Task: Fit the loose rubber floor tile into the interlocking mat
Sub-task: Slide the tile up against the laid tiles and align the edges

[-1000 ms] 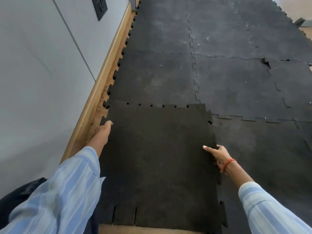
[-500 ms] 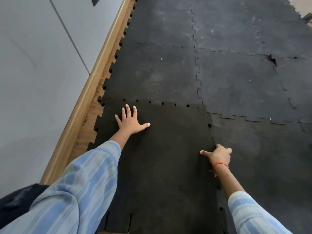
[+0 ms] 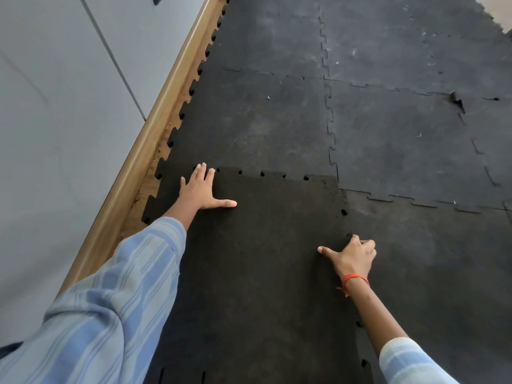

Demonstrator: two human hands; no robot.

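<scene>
Down on the floor beside the wooden skirting board [image 3: 155, 126], the loose tile [image 3: 249, 267] lies over the gap in the interlocking mat [image 3: 388, 139], its far edge lapping onto the laid tile beyond it. Little dark notches show along that far seam and down the right-hand seam, so the tabs look not yet fully seated. That's my read, not a certainty.

Left hand [image 3: 200, 189] is flat on the tile's far left corner, palm down, fingers spread and thumb thrown out wide toward the middle. Looks like a press, loading the corner so the teeth sink into their sockets. Nothing is held in it.

Right hand [image 3: 353, 254] sits on the tile's right edge, thumb lying on top, the other fingers curled down at the seam. Whether they hook under the edge or simply bear on it, I can't tell. An orange thread [image 3: 356, 278] rings that wrist. A grip there would let the person nudge the tile sideways to line up the teeth.

Near edge runs out of frame, so that side stays unknown.
</scene>
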